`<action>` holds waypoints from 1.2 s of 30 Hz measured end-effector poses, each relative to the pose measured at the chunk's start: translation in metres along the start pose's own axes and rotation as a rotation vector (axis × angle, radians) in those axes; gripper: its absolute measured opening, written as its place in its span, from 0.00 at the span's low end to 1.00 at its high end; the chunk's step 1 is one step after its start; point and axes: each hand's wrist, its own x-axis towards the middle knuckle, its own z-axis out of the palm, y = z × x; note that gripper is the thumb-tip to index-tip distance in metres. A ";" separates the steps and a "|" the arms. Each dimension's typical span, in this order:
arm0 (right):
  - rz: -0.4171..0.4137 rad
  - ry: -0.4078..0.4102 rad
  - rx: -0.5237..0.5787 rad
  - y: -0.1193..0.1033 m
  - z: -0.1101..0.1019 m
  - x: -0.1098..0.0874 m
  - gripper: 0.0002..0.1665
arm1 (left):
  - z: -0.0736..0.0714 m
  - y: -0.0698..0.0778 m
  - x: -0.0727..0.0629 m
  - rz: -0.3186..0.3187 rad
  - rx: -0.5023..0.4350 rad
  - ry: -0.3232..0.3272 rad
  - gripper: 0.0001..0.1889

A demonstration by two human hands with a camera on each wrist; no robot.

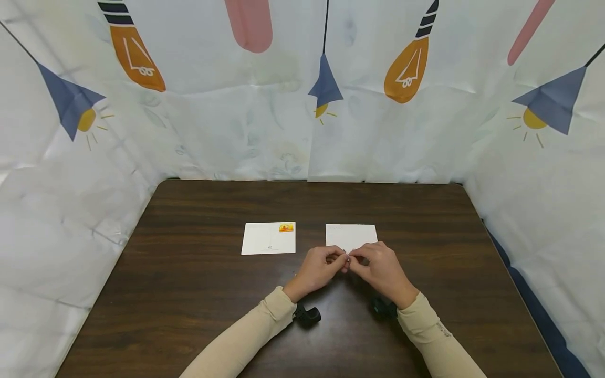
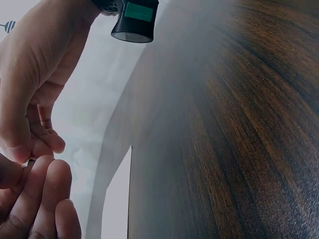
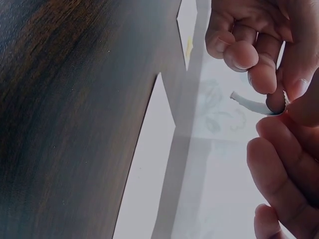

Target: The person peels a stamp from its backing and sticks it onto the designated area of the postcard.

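Just in front of the right postcard [image 1: 351, 233], both hands meet with fingertips together. The left hand [image 1: 321, 268] and right hand [image 1: 380, 270] pinch a small postage stamp between them. In the right wrist view the stamp [image 3: 251, 105] is a pale, curled piece with a notched edge; fingers cover much of it. The left wrist view shows the left fingers at the lower left and the right hand [image 2: 42, 55] above. No stamp shows on the visible part of the right postcard. The left postcard [image 1: 264, 241] bears an orange and yellow stamp [image 1: 285, 228] at its top right corner.
Both postcards lie flat on a dark wood table [image 1: 198, 294]. A white cloth [image 1: 227, 131] printed with lamps and bulbs hangs behind and at both sides. Black wrist cameras [image 1: 307, 316] sit under the cream sleeves [image 1: 250, 336].
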 end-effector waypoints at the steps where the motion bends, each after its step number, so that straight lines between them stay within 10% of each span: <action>1: 0.003 -0.004 0.001 0.000 0.000 0.000 0.05 | 0.000 0.000 0.000 -0.001 0.006 -0.001 0.10; 36: 0.089 -0.071 0.127 0.003 -0.007 -0.006 0.05 | 0.000 0.003 -0.005 -0.007 0.013 -0.010 0.10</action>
